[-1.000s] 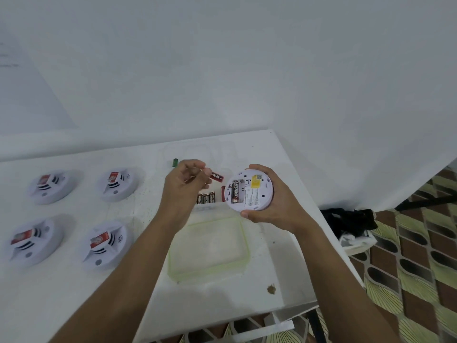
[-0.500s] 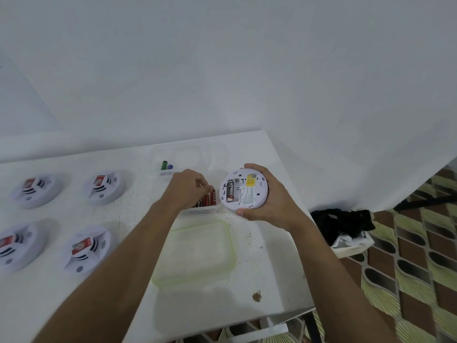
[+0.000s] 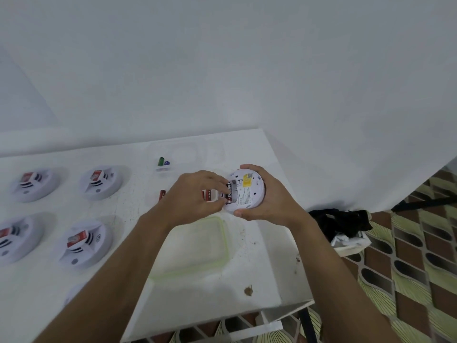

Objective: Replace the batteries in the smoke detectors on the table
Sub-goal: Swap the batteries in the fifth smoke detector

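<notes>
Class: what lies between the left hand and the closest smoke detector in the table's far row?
A red battery lies between that smoke detector and the left hand; the head view shows it.

Your counter (image 3: 259, 268) is white and runs up against a white wall. On your left, four smoke detectors (image 3: 82, 243) lie face up in two rows of two, apart from each other, each with a red label. Near the middle lies a clear lid (image 3: 224, 233) with a green rim. Behind it a red battery (image 3: 162, 195) lies on the counter, with more red batteries (image 3: 209, 195) to its right, partly hidden. Further back, a green battery (image 3: 161, 160) and a blue battery (image 3: 167, 163) stand touching in a clear box (image 3: 183, 154). A brown stain (image 3: 248, 290) marks the near edge.
</notes>
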Available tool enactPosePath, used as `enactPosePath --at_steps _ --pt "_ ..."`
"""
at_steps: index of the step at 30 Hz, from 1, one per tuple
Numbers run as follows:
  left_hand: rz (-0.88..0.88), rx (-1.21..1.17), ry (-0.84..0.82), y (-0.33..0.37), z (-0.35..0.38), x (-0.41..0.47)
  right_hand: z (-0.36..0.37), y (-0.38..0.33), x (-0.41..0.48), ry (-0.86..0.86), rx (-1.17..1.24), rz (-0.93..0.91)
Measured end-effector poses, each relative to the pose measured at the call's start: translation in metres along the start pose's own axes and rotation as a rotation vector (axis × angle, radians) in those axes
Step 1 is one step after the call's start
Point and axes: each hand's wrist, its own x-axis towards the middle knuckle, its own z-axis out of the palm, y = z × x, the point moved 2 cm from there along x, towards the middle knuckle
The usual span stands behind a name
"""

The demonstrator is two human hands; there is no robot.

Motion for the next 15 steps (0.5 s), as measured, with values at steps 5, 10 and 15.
enactPosePath --at_steps 5,10,15 --pt "0.009 0.017 -0.06 0.008 -0.005 0.0 0.0 -0.01 -0.004 -0.016 -0.009 -0.028" --pt "-0.004 0.066 -0.134 0.016 -0.006 -0.003 0.002 -0.015 -0.008 -0.029 -0.047 -0.049" --pt "-0.038 0.144 -0.118 0.02 -0.003 -0.011 0.004 -0.012 -0.011 -0.063 -0.071 -0.026"
